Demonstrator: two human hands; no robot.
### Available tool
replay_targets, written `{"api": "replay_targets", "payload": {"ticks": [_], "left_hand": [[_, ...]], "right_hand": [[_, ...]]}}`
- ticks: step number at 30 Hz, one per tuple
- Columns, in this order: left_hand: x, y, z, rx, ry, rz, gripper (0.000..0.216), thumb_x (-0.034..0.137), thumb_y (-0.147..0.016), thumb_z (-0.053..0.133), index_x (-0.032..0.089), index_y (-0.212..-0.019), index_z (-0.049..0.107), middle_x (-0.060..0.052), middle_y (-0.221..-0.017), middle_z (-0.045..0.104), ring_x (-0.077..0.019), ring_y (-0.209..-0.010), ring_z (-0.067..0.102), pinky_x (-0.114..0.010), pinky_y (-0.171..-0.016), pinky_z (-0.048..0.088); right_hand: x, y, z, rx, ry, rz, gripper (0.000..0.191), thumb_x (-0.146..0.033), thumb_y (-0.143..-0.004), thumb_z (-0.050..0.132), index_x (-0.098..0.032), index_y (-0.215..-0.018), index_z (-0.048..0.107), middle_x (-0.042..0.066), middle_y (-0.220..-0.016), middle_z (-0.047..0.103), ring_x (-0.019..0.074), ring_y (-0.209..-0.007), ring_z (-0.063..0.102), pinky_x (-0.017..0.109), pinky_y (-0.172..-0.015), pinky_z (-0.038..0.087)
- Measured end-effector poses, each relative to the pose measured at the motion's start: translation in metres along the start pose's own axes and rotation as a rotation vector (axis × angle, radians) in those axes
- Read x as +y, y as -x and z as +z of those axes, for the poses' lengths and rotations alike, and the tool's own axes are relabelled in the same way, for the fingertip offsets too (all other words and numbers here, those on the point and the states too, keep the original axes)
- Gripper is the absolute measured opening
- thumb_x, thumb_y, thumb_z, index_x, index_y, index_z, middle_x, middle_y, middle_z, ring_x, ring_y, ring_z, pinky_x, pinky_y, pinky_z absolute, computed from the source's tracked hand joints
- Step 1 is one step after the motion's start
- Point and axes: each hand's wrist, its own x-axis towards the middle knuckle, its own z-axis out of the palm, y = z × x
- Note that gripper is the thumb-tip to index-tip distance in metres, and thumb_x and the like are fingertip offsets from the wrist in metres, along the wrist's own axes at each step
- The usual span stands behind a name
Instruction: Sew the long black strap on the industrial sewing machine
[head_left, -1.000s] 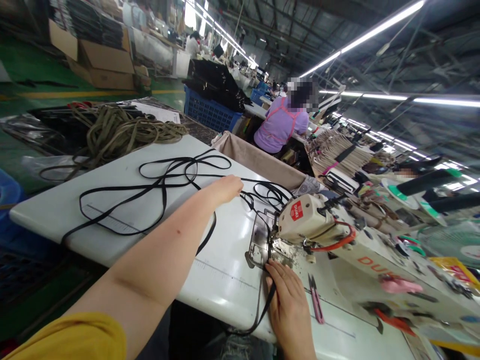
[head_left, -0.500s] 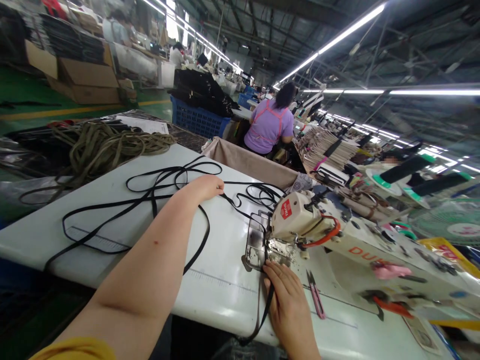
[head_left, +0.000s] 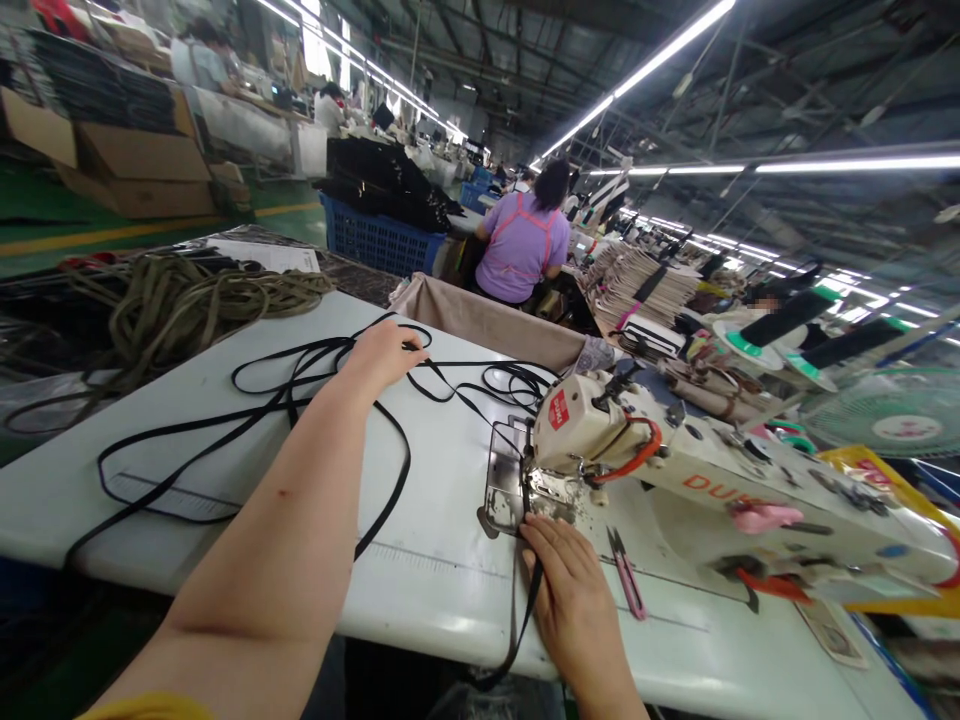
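A long black strap (head_left: 405, 480) lies in loose loops across the white sewing table. My left hand (head_left: 386, 352) is closed on a part of it, beyond the loops and left of the sewing machine. From there the strap runs toward the machine's needle area (head_left: 529, 465). My right hand (head_left: 574, 575) rests at the front of the metal needle plate (head_left: 506, 480), fingers together and pressed down over the strap. The strap passes by the thumb and hangs over the front edge. Beside this hand lie pink-handled thread snips (head_left: 628, 580).
The machine's arm (head_left: 675, 475) fills the right side. A bundle of olive straps (head_left: 180, 300) lies at the left. Behind the table are a beige fabric bin (head_left: 480, 320), a blue crate (head_left: 382, 240) and a seated person in purple (head_left: 521, 250). A fan (head_left: 885, 420) stands far right.
My left hand has moved slightly away and left with the strap. My right hand stays by the needle plate. The whole view has shifted a little.
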Motion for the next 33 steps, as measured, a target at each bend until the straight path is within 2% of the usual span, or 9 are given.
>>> {"api": "replay_targets", "payload": {"ticks": [5, 9, 12, 17, 24, 26, 29, 33], "left_hand": [[0.003, 0.002, -0.01, 0.084, -0.003, -0.116, 0.024, 0.04, -0.091, 0.07, 0.021, -0.098, 0.082, -0.012, -0.108, 0.071, -0.0305, -0.112, 0.067, -0.039, -0.108, 0.051], [0.0, 0.003, -0.02, 0.13, -0.066, -0.179, 0.02, 0.037, -0.091, 0.069, 0.021, -0.097, 0.08, -0.015, -0.111, 0.072, -0.0344, -0.123, 0.062, -0.044, -0.111, 0.049], [-0.004, 0.005, -0.028, 0.186, -0.088, -0.203, 0.019, 0.036, -0.09, 0.07, 0.021, -0.097, 0.078, -0.016, -0.112, 0.072, -0.0353, -0.122, 0.062, -0.047, -0.114, 0.046], [-0.005, 0.008, -0.031, 0.254, -0.074, -0.228, 0.017, 0.035, -0.088, 0.07, 0.02, -0.094, 0.077, -0.016, -0.112, 0.071, -0.0358, -0.12, 0.061, -0.05, -0.115, 0.043], [-0.005, 0.012, -0.031, 0.388, 0.004, -0.326, 0.016, 0.033, -0.088, 0.065, 0.019, -0.092, 0.071, -0.018, -0.124, 0.065, -0.0426, -0.131, 0.051, -0.06, -0.112, 0.044], [-0.005, 0.012, -0.033, 0.416, 0.028, -0.335, 0.012, 0.03, -0.088, 0.063, 0.019, -0.092, 0.069, -0.018, -0.125, 0.064, -0.0417, -0.129, 0.053, -0.058, -0.112, 0.045], [-0.004, 0.011, -0.037, 0.413, 0.053, -0.307, 0.008, 0.022, -0.088, 0.06, 0.018, -0.093, 0.064, -0.018, -0.12, 0.064, -0.0362, -0.125, 0.056, -0.049, -0.112, 0.047], [-0.002, 0.01, -0.043, 0.433, 0.069, -0.301, 0.01, 0.01, -0.09, 0.056, 0.014, -0.098, 0.061, -0.018, -0.119, 0.064, -0.0309, -0.127, 0.055, -0.043, -0.113, 0.046]], "right_hand": [[0.002, 0.001, 0.001, 0.007, 0.03, -0.024, 0.028, -0.023, -0.111, 0.052, -0.021, -0.135, 0.066, 0.011, -0.134, 0.074, 0.0287, -0.123, 0.071, 0.056, -0.107, 0.06], [0.002, 0.001, 0.002, 0.011, 0.032, -0.021, 0.028, -0.024, -0.111, 0.051, -0.021, -0.135, 0.066, 0.01, -0.134, 0.074, 0.0293, -0.123, 0.072, 0.056, -0.106, 0.06], [0.001, 0.001, 0.002, 0.009, 0.023, -0.008, 0.029, -0.024, -0.111, 0.051, -0.022, -0.135, 0.066, 0.01, -0.135, 0.074, 0.0291, -0.123, 0.072, 0.056, -0.106, 0.06], [-0.001, 0.002, 0.001, -0.009, 0.018, 0.006, 0.029, -0.022, -0.111, 0.051, -0.021, -0.136, 0.067, 0.011, -0.136, 0.074, 0.0286, -0.125, 0.071, 0.056, -0.108, 0.059], [-0.001, 0.001, 0.001, -0.003, -0.019, 0.032, 0.031, -0.022, -0.109, 0.054, -0.023, -0.136, 0.069, 0.01, -0.135, 0.074, 0.0275, -0.126, 0.071, 0.055, -0.111, 0.058], [-0.001, 0.001, 0.001, -0.005, -0.023, 0.032, 0.032, -0.022, -0.109, 0.054, -0.023, -0.137, 0.069, 0.01, -0.135, 0.074, 0.0273, -0.126, 0.071, 0.054, -0.112, 0.057], [-0.001, 0.001, 0.001, -0.009, -0.024, 0.034, 0.031, -0.022, -0.109, 0.054, -0.022, -0.136, 0.069, 0.01, -0.135, 0.074, 0.0266, -0.125, 0.07, 0.053, -0.114, 0.056], [-0.004, 0.0, 0.0, -0.018, -0.035, 0.049, 0.029, -0.021, -0.11, 0.053, -0.021, -0.135, 0.069, 0.011, -0.135, 0.074, 0.0262, -0.127, 0.069, 0.053, -0.116, 0.054]]}}
